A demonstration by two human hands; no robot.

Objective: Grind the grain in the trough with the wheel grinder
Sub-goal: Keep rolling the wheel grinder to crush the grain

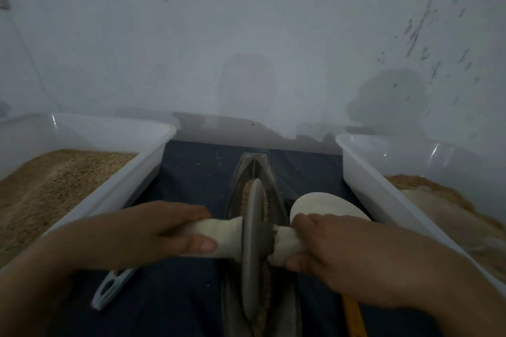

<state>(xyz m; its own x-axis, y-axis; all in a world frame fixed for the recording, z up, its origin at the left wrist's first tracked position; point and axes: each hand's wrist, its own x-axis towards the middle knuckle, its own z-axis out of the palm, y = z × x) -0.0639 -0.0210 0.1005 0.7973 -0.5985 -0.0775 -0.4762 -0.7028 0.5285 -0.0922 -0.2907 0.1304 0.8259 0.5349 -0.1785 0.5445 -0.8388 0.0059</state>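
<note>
I see my left hand [153, 230] gripping the cloth-wrapped left handle [216, 238] of the upright grey metal wheel grinder [253, 241], seated in the narrow grey boat-shaped trough [273, 186] of tan grain [245, 197], while my right hand [342, 249] clasps the right handle [287, 245].

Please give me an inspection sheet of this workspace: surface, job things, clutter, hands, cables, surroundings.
Surface: dark cloth, a few loose specks on it.
Job's things: metal trough with grain; wheel grinder stands upright in it.
Clutter: left tub of grain, right tub of ground meal, pale scoop, white plastic handle, yellow tool.
Hands: left hand and right hand each grip a cloth-wrapped handle end.
Cables: nothing seen.
Surroundings: stained white wall.
</note>
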